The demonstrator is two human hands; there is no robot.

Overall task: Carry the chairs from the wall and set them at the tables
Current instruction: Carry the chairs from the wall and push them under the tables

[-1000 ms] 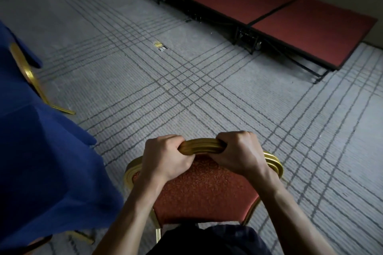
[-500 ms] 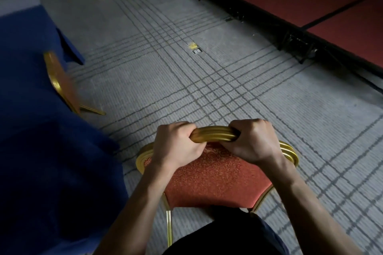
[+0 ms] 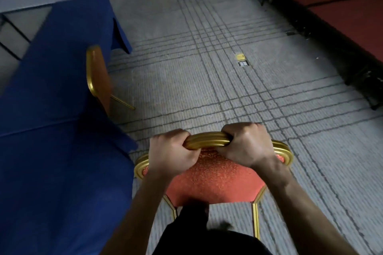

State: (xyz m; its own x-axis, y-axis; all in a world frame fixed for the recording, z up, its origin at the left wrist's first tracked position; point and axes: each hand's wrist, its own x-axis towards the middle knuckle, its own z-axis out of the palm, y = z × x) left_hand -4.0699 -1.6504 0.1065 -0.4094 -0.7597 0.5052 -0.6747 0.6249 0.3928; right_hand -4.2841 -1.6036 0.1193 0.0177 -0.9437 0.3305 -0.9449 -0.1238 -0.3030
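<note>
Gold-framed red-padded chair [image 3: 215,176], just beside the blue-clothed counter [image 3: 62,130]: our left hand [image 3: 172,155] and right hand [image 3: 246,147] wrap fingers [image 3: 238,128] round its top rail. Swung carelessly, its legs could snag the cloth.

The left hand [image 3: 172,155] and right hand [image 3: 246,147] cover parts of the gold top bar of the near chair [image 3: 215,174]; its seat is hidden behind its red back. The blue tablecloth [image 3: 51,89] hides most of the other chair [image 3: 101,76]. The right edge cuts off the red stage [image 3: 342,16]. A little yellow thing [image 3: 240,56] is too small to tell.
</note>
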